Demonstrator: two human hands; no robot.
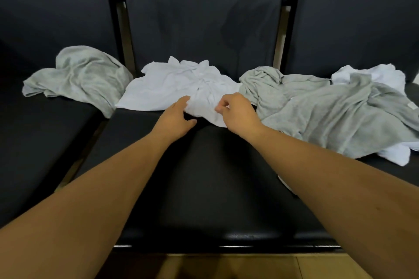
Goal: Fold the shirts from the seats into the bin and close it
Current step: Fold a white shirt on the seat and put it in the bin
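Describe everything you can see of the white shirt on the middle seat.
The white shirt is thin, soft-looking cloth, crumpled and unfolded, lying spread across the back part of the black middle seat. What looks like a collar sits at its far edge, with a front opening running towards the person. Its near edge is bunched, where the left hand touches it with fairly straight fingers and the right hand pinches it. Its right side meets a grey shirt.
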